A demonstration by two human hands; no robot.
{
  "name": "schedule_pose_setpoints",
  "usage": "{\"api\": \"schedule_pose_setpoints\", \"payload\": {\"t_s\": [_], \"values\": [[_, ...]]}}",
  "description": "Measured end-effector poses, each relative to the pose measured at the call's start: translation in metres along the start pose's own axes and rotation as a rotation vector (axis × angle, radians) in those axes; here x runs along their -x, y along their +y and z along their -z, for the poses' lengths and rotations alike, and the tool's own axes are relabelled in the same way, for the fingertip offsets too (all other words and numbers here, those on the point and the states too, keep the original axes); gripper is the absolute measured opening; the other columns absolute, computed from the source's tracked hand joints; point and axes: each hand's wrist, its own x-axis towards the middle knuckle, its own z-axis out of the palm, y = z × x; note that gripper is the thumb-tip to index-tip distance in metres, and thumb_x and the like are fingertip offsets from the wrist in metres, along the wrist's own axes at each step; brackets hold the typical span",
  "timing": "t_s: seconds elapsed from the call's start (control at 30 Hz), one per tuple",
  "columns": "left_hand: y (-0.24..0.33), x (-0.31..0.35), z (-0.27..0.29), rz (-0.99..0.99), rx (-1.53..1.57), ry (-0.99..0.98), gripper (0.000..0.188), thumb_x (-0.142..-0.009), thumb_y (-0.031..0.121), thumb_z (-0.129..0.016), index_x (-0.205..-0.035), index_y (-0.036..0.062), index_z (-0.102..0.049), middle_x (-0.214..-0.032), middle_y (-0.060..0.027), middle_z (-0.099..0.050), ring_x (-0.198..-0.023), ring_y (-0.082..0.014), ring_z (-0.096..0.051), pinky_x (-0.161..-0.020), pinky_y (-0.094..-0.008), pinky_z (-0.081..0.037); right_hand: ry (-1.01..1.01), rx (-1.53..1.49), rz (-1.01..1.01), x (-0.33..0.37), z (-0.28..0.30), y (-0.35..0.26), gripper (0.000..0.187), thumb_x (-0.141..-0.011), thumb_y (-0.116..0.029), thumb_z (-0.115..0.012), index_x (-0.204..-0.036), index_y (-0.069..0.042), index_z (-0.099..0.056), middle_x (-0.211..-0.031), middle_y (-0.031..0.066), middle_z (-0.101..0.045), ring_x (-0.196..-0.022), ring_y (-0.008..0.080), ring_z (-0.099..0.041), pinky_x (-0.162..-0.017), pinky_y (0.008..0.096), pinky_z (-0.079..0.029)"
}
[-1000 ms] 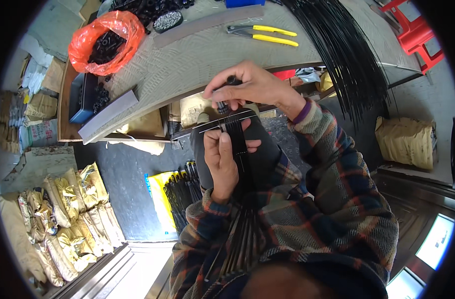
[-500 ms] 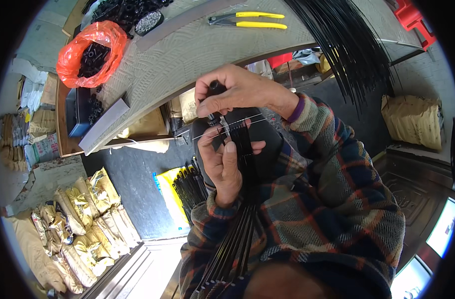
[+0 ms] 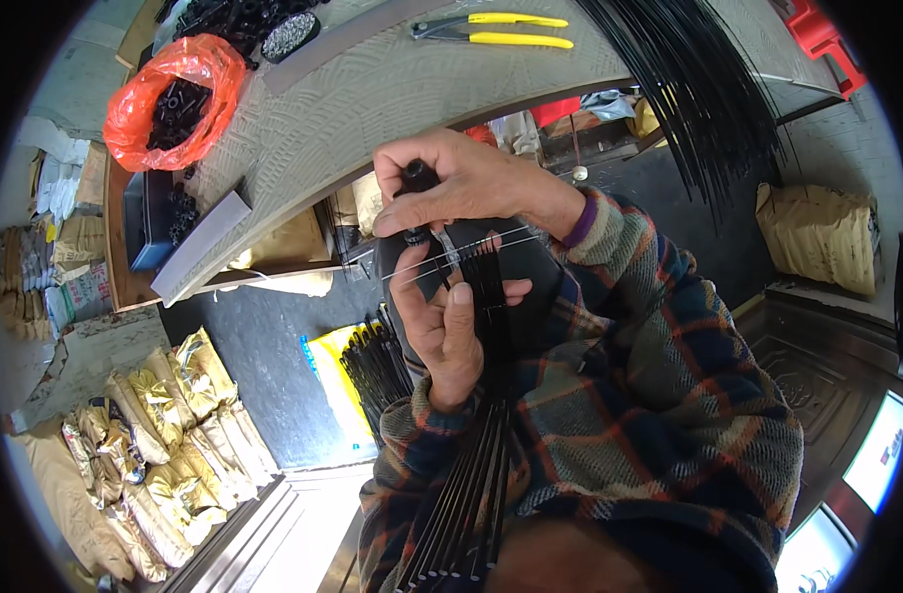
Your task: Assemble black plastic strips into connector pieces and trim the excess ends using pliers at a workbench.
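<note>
We have thin black rods [image 3: 485, 285] pinched in our left hand [image 3: 444, 331], our right hand [image 3: 466, 186] just beyond, grasping a black cylindrical piece [image 3: 419, 176] near the rods' far ends, then the grey table [image 3: 348, 124], yellow-handled cutters [image 3: 519, 40] on it, orange bag [image 3: 128, 114] of black parts [image 3: 180, 111] at left

Glare burns a patch [image 3: 308, 534] white at seven o'clock; bright panels [image 3: 878, 453] glow at four. Inside black vignetting, fisheye distortion curves the table [image 3: 318, 124]. A close shape [image 3: 570, 563] blurs at five.
</note>
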Motion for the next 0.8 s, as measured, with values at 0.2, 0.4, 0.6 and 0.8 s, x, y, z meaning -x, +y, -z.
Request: {"api": "schedule_pose_setpoints", "payload": {"t_s": [0.2, 0.4, 0.6, 0.8], "values": [[-0.002, -0.006, -0.013, -0.064, 0.013, 0.079, 0.039, -0.093, 0.010, -0.040, -0.125, 0.0075, -0.018, -0.112, -0.0311, -0.049, -0.082, -0.0335, -0.063, -0.069, -0.0364, -0.054, -0.044, -0.057, -0.059, 0.007, 0.007, -0.006, 0.019, -0.077, -0.014, -0.068, -0.077, -0.005, -0.051, -0.071, -0.0015, -0.053, -0.056, 0.0023, -0.047, -0.046, 0.0166, -0.037], [-0.003, -0.007, -0.003, -0.054, 0.059, 0.055, 0.035, -0.090, 0.009, -0.043, -0.119, 0.0069, -0.024, -0.112, -0.0260, -0.047, -0.101, -0.0351, -0.055, -0.066, -0.0413, -0.057, -0.101, 0.000, -0.011, 0.005, 0.003, -0.002, 0.019, -0.076, -0.013, -0.068, -0.079, -0.004, -0.052, -0.076, 0.0004, -0.055, -0.059, 0.0031, -0.048, -0.047, 0.0165, -0.038], [-0.001, -0.007, -0.003, -0.053, 0.036, 0.060, 0.027, -0.092, 0.008, -0.039, -0.114, 0.0062, -0.023, -0.108, -0.0337, -0.051, -0.080, -0.0336, -0.063, -0.069, -0.0359, -0.054, -0.129, 0.026, 0.069, 0.003, 0.002, 0.004, 0.020, -0.075, -0.014, -0.068, -0.078, -0.004, -0.052, -0.075, 0.0013, -0.055, -0.066, 0.0059, -0.051, -0.056, 0.0199, -0.041], [-0.002, -0.007, -0.006, 0.004, 0.062, 0.086, 0.033, -0.093, 0.010, -0.040, -0.120, 0.0070, -0.021, -0.107, -0.0303, -0.052, -0.080, -0.0315, -0.063, -0.069, -0.0350, -0.054, -0.133, 0.014, 0.103, 0.006, 0.006, 0.001, 0.020, -0.076, -0.016, -0.068, -0.077, -0.002, -0.053, -0.073, 0.0019, -0.054, -0.065, 0.0077, -0.050, -0.060, 0.0224, -0.042]]}}
